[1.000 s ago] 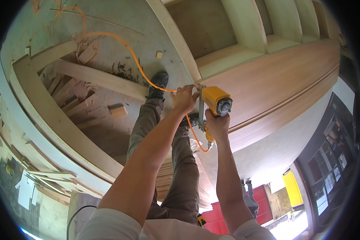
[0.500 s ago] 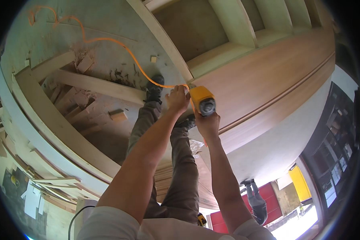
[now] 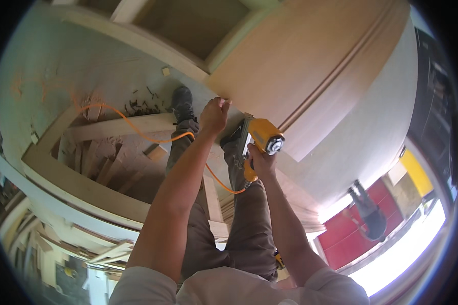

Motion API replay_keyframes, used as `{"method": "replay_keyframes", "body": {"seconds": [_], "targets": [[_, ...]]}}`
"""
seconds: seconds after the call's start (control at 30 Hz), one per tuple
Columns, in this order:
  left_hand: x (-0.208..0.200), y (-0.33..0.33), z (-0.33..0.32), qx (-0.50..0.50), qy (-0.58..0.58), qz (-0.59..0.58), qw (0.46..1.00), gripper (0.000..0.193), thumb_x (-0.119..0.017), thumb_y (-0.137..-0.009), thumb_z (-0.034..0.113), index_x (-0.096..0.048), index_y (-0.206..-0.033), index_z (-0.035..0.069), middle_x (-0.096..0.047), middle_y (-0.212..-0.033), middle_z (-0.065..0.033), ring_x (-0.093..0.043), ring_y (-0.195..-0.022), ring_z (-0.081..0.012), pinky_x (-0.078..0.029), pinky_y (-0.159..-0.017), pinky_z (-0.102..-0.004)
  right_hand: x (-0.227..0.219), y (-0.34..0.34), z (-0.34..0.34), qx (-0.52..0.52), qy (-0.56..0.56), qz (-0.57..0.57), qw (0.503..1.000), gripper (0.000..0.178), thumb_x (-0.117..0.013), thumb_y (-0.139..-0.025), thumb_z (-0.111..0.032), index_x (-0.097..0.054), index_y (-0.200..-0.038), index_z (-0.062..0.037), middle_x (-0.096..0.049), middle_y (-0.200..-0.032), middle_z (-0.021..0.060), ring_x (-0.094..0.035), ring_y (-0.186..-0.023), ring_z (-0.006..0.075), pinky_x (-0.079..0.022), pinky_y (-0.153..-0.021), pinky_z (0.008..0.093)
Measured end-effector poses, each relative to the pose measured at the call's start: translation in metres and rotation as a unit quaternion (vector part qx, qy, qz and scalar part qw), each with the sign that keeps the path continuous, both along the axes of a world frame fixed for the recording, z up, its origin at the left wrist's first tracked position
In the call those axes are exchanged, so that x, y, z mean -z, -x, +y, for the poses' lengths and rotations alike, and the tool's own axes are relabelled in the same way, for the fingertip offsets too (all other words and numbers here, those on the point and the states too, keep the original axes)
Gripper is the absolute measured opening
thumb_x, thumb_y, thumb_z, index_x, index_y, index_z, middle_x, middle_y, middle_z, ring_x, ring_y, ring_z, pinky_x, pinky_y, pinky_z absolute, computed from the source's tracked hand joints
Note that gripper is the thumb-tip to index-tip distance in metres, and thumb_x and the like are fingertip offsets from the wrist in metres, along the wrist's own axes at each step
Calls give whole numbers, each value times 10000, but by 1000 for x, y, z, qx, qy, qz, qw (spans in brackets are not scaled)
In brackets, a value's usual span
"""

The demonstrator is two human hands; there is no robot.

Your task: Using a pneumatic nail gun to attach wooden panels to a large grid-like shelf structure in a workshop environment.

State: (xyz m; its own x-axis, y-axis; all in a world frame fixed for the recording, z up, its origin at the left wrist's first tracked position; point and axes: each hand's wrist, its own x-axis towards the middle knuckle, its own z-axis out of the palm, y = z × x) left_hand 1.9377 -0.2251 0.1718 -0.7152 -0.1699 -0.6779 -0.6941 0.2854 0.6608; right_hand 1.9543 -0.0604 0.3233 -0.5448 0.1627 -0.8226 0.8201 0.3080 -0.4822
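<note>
My right hand point(image 3: 262, 161) is wrapped round the handle of a yellow and black nail gun point(image 3: 263, 135). An orange air hose point(image 3: 220, 183) runs from the bottom of its grip across my legs. The gun's nose is close to the end of a wooden cabinet panel point(image 3: 290, 66). At the panel's near corner my left hand point(image 3: 215, 116) is closed, fingertips pinched together against the edge. Whether it grips the edge or some small thing there cannot be made out.
An open wooden frame point(image 3: 81, 195) with offcuts and debris lies at the left. Cabinet compartments point(image 3: 188, 25) stand ahead. A small wood block point(image 3: 155, 151) lies by my left leg. Another person point(image 3: 370, 216) stands at the lower right, near red panels point(image 3: 341, 236).
The nail gun has turned and come lower, with its hose now hanging from the grip. My left hand has moved off the gun and closed. The view has swung relative to the cabinet.
</note>
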Motion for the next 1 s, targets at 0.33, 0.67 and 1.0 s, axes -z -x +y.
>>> {"method": "replay_keyframes", "body": {"seconds": [0.33,0.67,1.0], "targets": [[-3,-1,31,-39,-52,27,998,301,-636,-955,271,-651,-1110,13,-712,-1107,-181,-672,-1095,-327,-517,-907,-416,28,-42,13,108,-10,33,994,212,-691,-855,-113,-638,-1021,10,-667,-839,46,-657,-702,146,-518,-621,297],[-24,23,6,88,-45,-51,994,302,-668,-937,245,-658,-1126,11,-727,-1090,-156,-673,-1118,-264,-498,-919,-344,39,-35,-13,105,-30,94,990,175,-694,-838,-83,-622,-981,-13,-638,-811,26,-604,-654,94,-504,-563,284],[-6,16,1,142,30,-43,989,397,-635,-941,363,-666,-1071,-10,-708,-1127,-144,-656,-1090,-309,-481,-916,-372,20,-17,-18,31,-101,78,991,297,-719,-781,-153,-664,-1044,-25,-703,-866,217,-667,-956,401,-550,-758,411]]}}
